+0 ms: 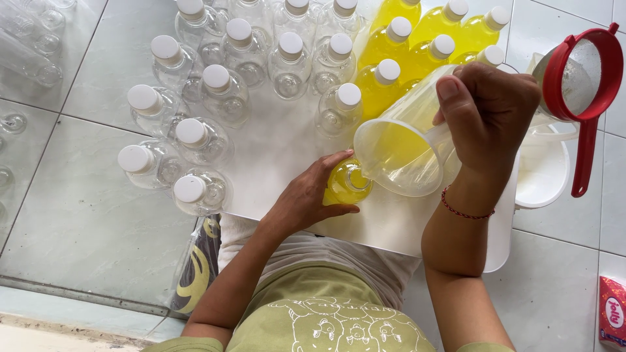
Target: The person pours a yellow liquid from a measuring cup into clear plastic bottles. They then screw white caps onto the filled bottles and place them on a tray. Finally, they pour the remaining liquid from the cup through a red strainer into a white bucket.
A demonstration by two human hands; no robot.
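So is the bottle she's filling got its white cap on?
No, the bottle held by the left hand is open at the top, and the tilted clear jug in the right hand pours yellow liquid in.

Pale tiled floor (78, 215), seen from above

Large grey-white tiles with thin dark grout lines, lit evenly by soft daylight; a lighter raised ledge (59, 322) runs along the lower left edge.
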